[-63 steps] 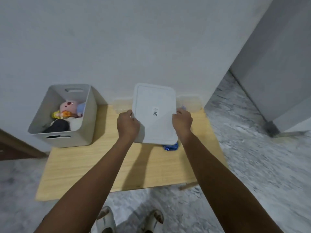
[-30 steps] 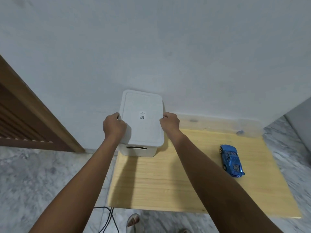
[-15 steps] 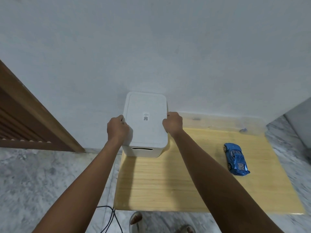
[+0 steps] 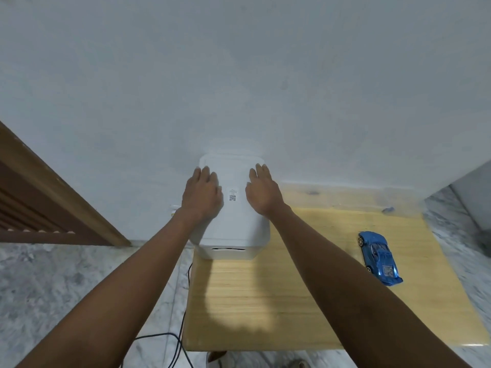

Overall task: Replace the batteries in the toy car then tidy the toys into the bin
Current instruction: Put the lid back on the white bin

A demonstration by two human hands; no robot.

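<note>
Both my hands lie flat on the lid (image 4: 233, 181) of the white bin (image 4: 230, 248), fingers straight and pressing down, gripping nothing: my left hand (image 4: 202, 193) on the lid's left side, my right hand (image 4: 263, 193) on its right, a small printed label (image 4: 232, 197) between them. The bin stands at the back left corner of the wooden table (image 4: 305, 301), against the wall (image 4: 239, 75). The blue toy car (image 4: 380, 257) lies on the table near its right edge, well apart from the bin. A black cable (image 4: 175, 338) trails on the marble floor (image 4: 66, 282) by the table's left edge.
</note>
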